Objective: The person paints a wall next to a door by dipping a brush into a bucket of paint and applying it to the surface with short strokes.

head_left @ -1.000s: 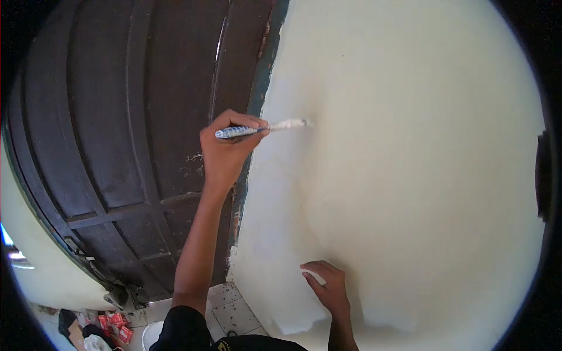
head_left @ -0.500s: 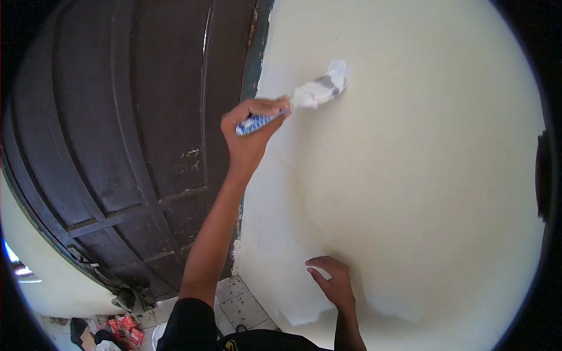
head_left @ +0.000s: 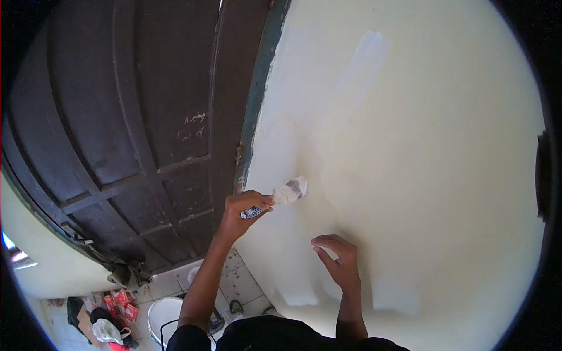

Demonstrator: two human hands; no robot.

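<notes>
My left hand (head_left: 244, 210) is closed around the blue-and-white patterned handle of a paintbrush (head_left: 290, 191). White paint coats the brush head, which points up and right against the pale yellow wall (head_left: 433, 175). Lower and to the right, my right hand (head_left: 338, 260) is held in front of the wall with nothing in it, its thumb and curved fingers apart. A fresh white streak (head_left: 366, 61) shows high on the wall, and a whiter painted band runs along the door frame.
A dark brown panelled door (head_left: 164, 105) stands left of the wall, inside a green frame (head_left: 263, 88). On the tiled floor (head_left: 241, 284) below are a white bucket (head_left: 165, 319), red packages (head_left: 123, 299) and a white bag (head_left: 107, 331). A dark object (head_left: 545, 175) sits at the far right edge.
My left hand has carried the paintbrush down the wall, leaving a white streak higher up. My right hand stays nearly in place. The view has shifted, showing more floor and the bucket.
</notes>
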